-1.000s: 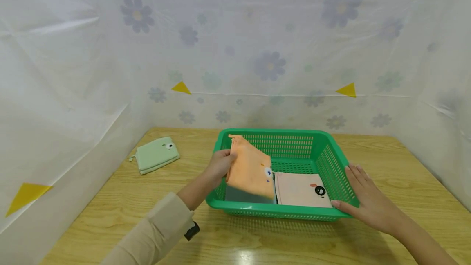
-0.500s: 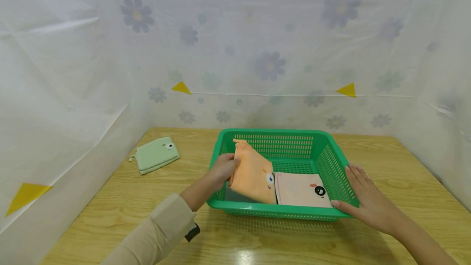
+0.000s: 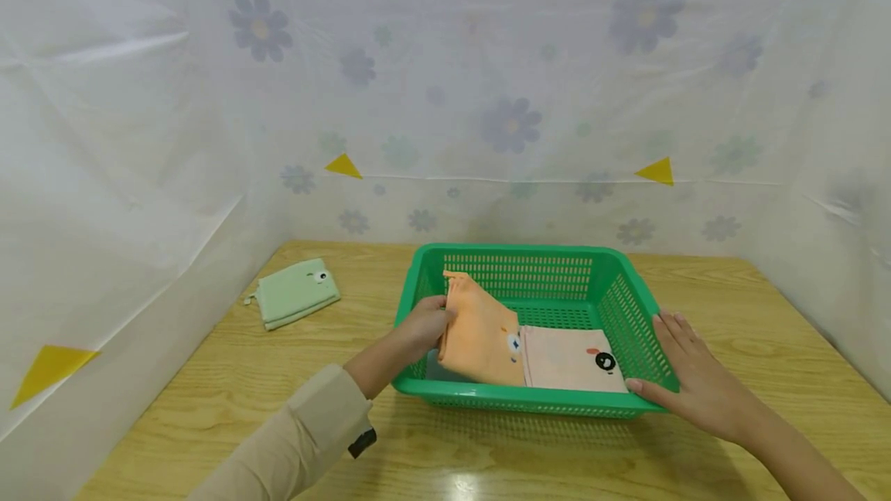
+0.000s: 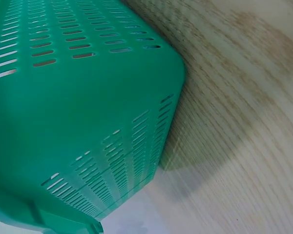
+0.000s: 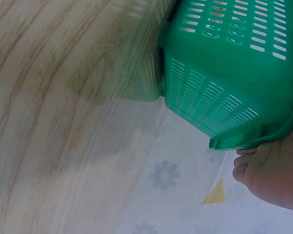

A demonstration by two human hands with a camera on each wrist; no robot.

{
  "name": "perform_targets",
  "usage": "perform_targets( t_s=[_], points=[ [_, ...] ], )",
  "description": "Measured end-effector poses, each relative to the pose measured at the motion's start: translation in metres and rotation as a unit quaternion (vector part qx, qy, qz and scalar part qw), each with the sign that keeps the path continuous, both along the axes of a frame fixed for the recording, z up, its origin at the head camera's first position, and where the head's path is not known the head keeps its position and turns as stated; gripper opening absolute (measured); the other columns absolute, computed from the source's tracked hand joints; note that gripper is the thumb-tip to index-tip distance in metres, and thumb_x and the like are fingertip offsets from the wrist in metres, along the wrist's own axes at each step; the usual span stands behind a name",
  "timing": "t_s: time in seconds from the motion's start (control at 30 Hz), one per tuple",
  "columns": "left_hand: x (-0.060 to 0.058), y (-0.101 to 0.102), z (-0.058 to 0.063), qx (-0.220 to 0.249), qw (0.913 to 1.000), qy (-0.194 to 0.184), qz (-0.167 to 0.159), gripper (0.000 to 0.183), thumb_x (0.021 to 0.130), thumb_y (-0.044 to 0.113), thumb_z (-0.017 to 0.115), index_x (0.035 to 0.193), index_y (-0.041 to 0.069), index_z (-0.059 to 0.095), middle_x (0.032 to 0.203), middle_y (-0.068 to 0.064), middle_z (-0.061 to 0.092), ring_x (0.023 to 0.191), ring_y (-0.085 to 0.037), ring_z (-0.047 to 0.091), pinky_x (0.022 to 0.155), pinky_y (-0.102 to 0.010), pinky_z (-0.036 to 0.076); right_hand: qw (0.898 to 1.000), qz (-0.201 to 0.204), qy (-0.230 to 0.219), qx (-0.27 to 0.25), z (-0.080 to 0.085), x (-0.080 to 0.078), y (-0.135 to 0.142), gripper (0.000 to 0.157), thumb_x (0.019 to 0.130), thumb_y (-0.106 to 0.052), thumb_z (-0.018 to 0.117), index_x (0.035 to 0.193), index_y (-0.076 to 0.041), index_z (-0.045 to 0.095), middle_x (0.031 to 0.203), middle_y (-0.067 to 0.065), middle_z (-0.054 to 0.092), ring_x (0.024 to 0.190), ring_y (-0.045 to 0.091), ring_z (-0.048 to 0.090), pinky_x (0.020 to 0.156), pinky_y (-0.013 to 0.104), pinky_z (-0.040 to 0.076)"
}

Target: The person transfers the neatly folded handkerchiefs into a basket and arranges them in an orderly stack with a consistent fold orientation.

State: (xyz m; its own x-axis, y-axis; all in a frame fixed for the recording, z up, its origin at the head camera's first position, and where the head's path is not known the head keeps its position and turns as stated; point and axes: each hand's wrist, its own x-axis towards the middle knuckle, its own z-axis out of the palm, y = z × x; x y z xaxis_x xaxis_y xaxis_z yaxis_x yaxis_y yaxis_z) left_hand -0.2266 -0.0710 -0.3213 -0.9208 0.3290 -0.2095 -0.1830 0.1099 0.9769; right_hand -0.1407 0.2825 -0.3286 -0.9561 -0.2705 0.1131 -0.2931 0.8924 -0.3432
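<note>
Near the left side of the green plastic basket (image 3: 529,387), my left hand (image 3: 423,328) pinches the left edge of a folded orange hand towel (image 3: 479,335) between thumb and fingers. The towel is tilted, its right end low in the basket and its looped corner raised. Under it shows a bit of something grey-blue (image 3: 442,371). Beside it lies a folded pale pink towel (image 3: 567,358) with an embroidered eye. My right hand (image 3: 703,385) rests on the basket's right front corner, fingers extended along the rim and thumb on the front edge. The left wrist view does not show the held towel.
A folded light green towel (image 3: 295,294) with a loop lies on the wooden table (image 3: 209,408), left of the basket. White flowered sheeting (image 3: 445,83) encloses the back and sides. A dark object (image 3: 362,441) shows by the left sleeve.
My left hand has moved slightly right and down with the orange towel, whose right end now sits lower in the basket next to the pink towel. The right hand and basket have stayed still.
</note>
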Motion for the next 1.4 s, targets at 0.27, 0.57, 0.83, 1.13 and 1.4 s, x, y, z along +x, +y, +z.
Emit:
perform_targets(
  t_s=[0.27, 0.57, 0.83, 1.13, 1.4],
  points=[
    [-0.004, -0.002, -0.008, -0.057, 0.9983, 0.007, -0.009, 0.033, 0.095, 0.000, 0.034, 0.124, -0.010, 0.048, 0.089, -0.011, 0.061, 0.070, -0.015, 0.058, 0.058, -0.023, 0.049, 1.000, 0.001, 0.001, -0.001, 0.000, 0.000, -0.001, 0.094, 0.089, -0.040, 0.058, 0.147, 0.004, -0.003, 0.153, 0.028, -0.004, 0.141, 0.035, -0.018, 0.110, 0.061, -0.007],
    [0.003, -0.002, 0.005, -0.180, 0.9823, 0.027, -0.045, 0.046, 0.097, 0.013, 0.042, 0.137, -0.007, 0.036, 0.072, -0.004, 0.047, 0.054, -0.010, 0.037, 0.057, -0.026, 0.038, 1.000, -0.001, -0.002, -0.007, 0.000, 0.001, -0.001, 0.094, 0.089, -0.040, 0.058, 0.147, 0.003, -0.002, 0.152, 0.029, -0.004, 0.141, 0.036, -0.018, 0.108, 0.065, -0.004],
    [0.008, -0.009, 0.020, -0.185, 0.9822, 0.027, -0.020, 0.057, 0.098, 0.020, 0.042, 0.142, -0.012, 0.022, 0.147, -0.028, 0.025, 0.133, -0.042, 0.031, 0.109, -0.053, 0.028, 1.000, -0.001, -0.002, -0.006, 0.000, 0.001, -0.001, 0.094, 0.089, -0.040, 0.057, 0.147, 0.003, -0.002, 0.152, 0.029, -0.004, 0.141, 0.036, -0.018, 0.108, 0.066, -0.003],
    [0.008, -0.017, 0.020, -0.165, 0.9860, 0.023, -0.013, 0.056, 0.098, 0.021, 0.042, 0.143, -0.006, 0.025, 0.150, -0.024, 0.024, 0.138, -0.042, 0.022, 0.110, -0.055, 0.026, 1.000, -0.001, -0.005, -0.006, 0.001, 0.000, -0.001, 0.094, 0.089, -0.039, 0.057, 0.147, 0.003, -0.003, 0.152, 0.029, -0.004, 0.141, 0.037, -0.018, 0.108, 0.066, -0.003],
    [0.008, -0.024, 0.023, -0.131, 0.9907, 0.036, 0.011, 0.047, 0.099, 0.019, 0.041, 0.139, -0.004, 0.036, 0.140, -0.024, 0.041, 0.126, -0.039, 0.044, 0.099, -0.048, 0.043, 1.000, 0.001, -0.003, -0.005, 0.000, 0.000, 0.000, 0.093, 0.089, -0.039, 0.057, 0.147, 0.004, -0.003, 0.152, 0.029, -0.004, 0.141, 0.036, -0.018, 0.108, 0.064, -0.005]
  ],
)
